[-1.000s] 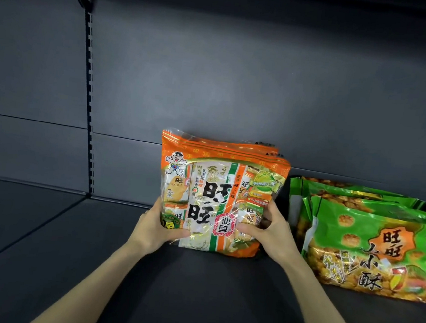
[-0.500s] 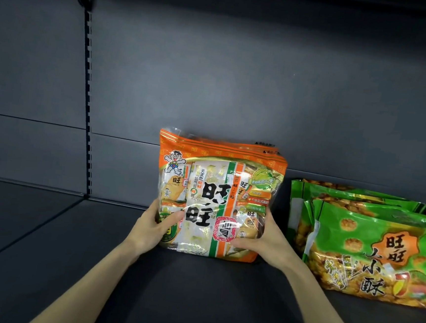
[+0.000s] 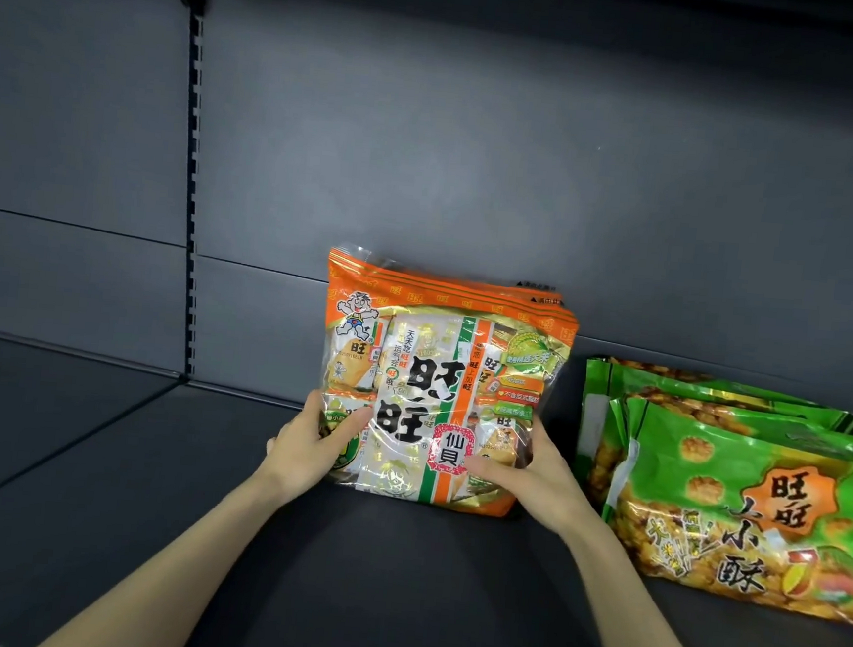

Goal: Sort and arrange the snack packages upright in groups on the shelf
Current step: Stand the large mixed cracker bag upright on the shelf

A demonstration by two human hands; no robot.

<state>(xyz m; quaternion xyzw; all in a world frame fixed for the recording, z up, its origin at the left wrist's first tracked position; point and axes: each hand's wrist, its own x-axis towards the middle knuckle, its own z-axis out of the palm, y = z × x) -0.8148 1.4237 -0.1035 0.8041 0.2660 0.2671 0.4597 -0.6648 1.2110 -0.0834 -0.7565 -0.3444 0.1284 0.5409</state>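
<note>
An orange snack bag (image 3: 440, 376) stands upright on the dark shelf (image 3: 392, 578), leaning back on more orange bags behind it, of which only the top edges show. My left hand (image 3: 313, 440) grips its lower left side, thumb on the front. My right hand (image 3: 520, 468) holds its lower right side, thumb across the front. To the right, green snack bags (image 3: 739, 500) lean in a slanted stack, the front one facing me.
The grey back panel (image 3: 481, 147) rises right behind the bags. A slotted upright rail (image 3: 190, 199) marks the joint with the neighbouring shelf bay (image 3: 19, 416) on the left.
The front orange bag has been pushed back and stood straighter against the bags behind. Both hands stayed on its lower corners and moved slightly away from me.
</note>
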